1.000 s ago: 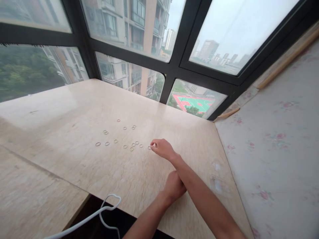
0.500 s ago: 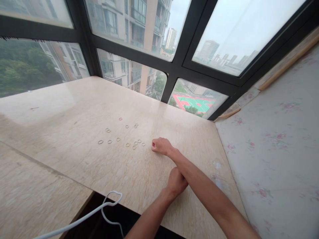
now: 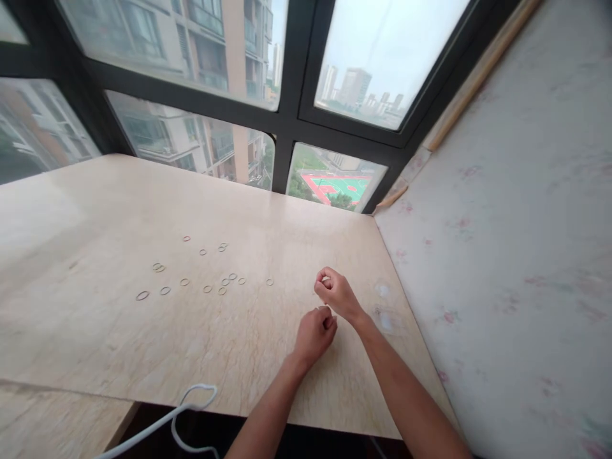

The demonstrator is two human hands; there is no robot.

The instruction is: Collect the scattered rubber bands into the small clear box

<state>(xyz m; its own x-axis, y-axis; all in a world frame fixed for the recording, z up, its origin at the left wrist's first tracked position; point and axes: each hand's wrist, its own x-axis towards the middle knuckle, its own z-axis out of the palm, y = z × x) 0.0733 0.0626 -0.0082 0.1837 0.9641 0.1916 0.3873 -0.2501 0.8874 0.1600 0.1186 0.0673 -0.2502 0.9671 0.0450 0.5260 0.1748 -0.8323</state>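
Several thin rings like small rubber bands (image 3: pixel 207 289) lie scattered on the marble-patterned sill, one of them reddish (image 3: pixel 187 238), some overlapping. One single band (image 3: pixel 269 282) lies apart from the group, the nearest to my hands. My left hand (image 3: pixel 315 333) rests curled on the sill with its fingers closed; whatever may be inside is hidden. Just beyond it, my right hand (image 3: pixel 337 294) has thumb and fingertips drawn together close to the left hand's knuckles. What they pinch, if anything, is too small to make out.
A white cable (image 3: pixel 157 421) loops up over the front edge at a dark gap below. Dark window frames (image 3: pixel 284 153) border the sill at the back. A flower-patterned wall (image 3: pixel 478 255) stands on the right, and clear round marks (image 3: pixel 385 319) show beside it.
My right hand has drawn back to the right, away from the bands, and a band now shows where it was. My forearms no longer cross. The view has swung right.
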